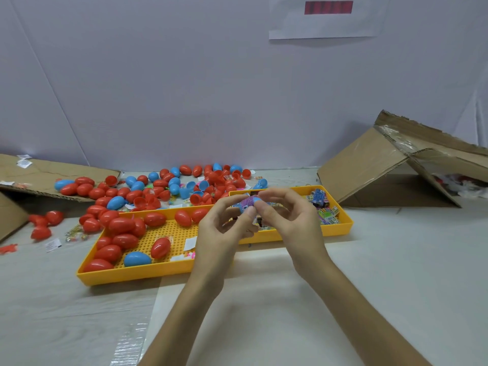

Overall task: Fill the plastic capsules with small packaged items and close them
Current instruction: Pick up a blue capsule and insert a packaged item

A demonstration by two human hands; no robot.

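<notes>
Red and blue capsules (121, 225), a yellow tray (132, 274) with a dotted grid floor, a purple packet (247, 203), brown cardboard (364, 165).

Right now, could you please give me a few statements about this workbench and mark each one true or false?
1. The left hand and right hand together pinch a blue capsule with a purple packet at it. True.
2. The nearer yellow tray holds only blue capsules. False: it holds mostly red capsules and a lone blue capsule.
3. The small packets lie in the farther yellow tray. True.
4. The loose capsules behind the trays are all green. False: they are red and blue.
</notes>
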